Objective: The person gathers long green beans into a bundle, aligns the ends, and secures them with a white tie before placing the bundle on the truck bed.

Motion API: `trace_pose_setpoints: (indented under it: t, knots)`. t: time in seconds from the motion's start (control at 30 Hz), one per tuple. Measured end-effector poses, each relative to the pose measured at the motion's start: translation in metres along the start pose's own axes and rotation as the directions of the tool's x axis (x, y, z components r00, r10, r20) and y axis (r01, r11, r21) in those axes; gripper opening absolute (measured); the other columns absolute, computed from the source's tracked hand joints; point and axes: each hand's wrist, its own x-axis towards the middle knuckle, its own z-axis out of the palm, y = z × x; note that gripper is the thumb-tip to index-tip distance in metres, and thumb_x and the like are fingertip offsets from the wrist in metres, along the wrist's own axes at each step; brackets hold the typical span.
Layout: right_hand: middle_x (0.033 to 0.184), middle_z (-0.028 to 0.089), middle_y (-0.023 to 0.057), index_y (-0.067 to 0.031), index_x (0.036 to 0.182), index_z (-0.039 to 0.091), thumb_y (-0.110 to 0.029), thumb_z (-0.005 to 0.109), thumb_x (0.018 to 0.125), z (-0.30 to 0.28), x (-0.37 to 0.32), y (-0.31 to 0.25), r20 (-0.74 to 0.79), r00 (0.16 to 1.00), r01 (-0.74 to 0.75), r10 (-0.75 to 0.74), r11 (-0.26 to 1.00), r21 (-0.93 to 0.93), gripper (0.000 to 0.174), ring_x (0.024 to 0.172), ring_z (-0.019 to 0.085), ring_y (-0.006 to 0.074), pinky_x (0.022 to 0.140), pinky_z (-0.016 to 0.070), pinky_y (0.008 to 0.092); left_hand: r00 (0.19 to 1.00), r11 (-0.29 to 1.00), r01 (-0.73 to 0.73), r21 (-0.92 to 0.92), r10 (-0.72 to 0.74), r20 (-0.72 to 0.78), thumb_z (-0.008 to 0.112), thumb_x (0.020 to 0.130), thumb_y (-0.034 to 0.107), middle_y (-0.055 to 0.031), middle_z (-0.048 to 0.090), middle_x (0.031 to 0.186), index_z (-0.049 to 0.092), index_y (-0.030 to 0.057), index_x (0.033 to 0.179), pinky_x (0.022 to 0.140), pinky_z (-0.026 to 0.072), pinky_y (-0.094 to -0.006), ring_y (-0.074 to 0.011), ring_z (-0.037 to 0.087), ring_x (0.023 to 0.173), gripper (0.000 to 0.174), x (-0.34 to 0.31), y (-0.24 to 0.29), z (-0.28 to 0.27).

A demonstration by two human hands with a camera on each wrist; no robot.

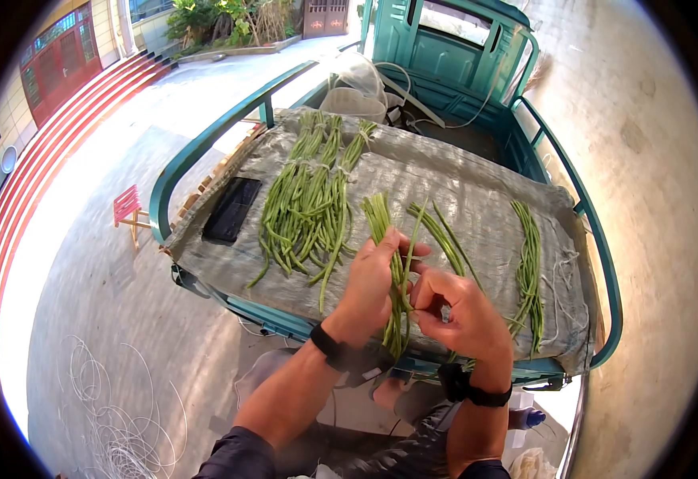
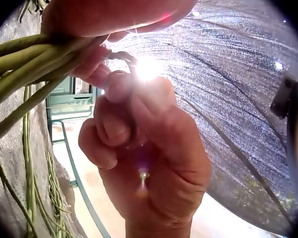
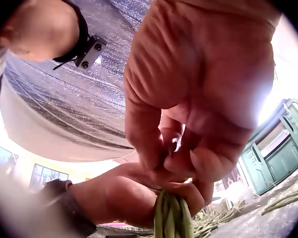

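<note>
My left hand (image 1: pixel 367 281) grips a bunch of long green beans (image 1: pixel 376 212) upright over the front of the grey cloth, and the lower ends hang below the fist. Close against its right side is my right hand (image 1: pixel 467 315), its fingers curled and pinched together. In the left wrist view a thin strand (image 2: pixel 123 55) runs from the bunch into the right fingertips; I cannot tell if it is string or a bean's end. Under the joined hands, bean ends (image 3: pixel 172 218) show in the right wrist view. A few loose beans (image 1: pixel 444 239) lie just beyond the right hand.
Tied bean bundles (image 1: pixel 305 207) lie at the left on the cloth (image 1: pixel 460 164), beside a dark phone (image 1: pixel 231 209). More beans (image 1: pixel 529 271) and white strings (image 1: pixel 560 279) lie at the right. Green rails (image 1: pixel 596 239) flank the cart bed. White cord (image 1: pixel 121 427) is tangled on the ground.
</note>
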Motion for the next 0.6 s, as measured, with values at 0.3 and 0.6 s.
trace_pose_setpoints:
  t: [0.3, 0.6]
  knots:
    - [0.081, 0.065, 0.0002, -0.0013, 0.098, 0.066, -0.014, 0.078, 0.094, -0.018, -0.005, 0.019, 0.016, 0.994, -0.113, 0.112, 0.976, 0.185, 0.017, 0.071, 0.061, 0.0086, 0.063, 0.0497, 0.0272, 0.981, 0.985, -0.072, 0.159, 0.041, 0.187, 0.058, 0.111, 0.033, -0.0005, 0.064, 0.089, 0.057, 0.0103, 0.105, 0.061, 0.0479, -0.0247, -0.0087, 0.057, 0.068, 0.024, -0.003, 0.002, -0.005]
    - [0.079, 0.063, -0.0016, -0.0008, 0.106, 0.07, -0.021, 0.068, 0.106, -0.01, 0.007, 0.02, -0.404, 0.855, -0.052, 0.325, 0.829, 0.556, 0.02, 0.06, 0.05, 0.0036, 0.052, 0.0372, 0.0207, 0.932, 0.95, -0.086, 0.301, -0.03, 0.362, 0.055, 0.113, 0.033, 0.0004, 0.064, 0.091, 0.06, 0.0077, 0.106, 0.06, 0.046, -0.0225, -0.0064, 0.058, 0.068, 0.027, -0.015, -0.005, 0.011]
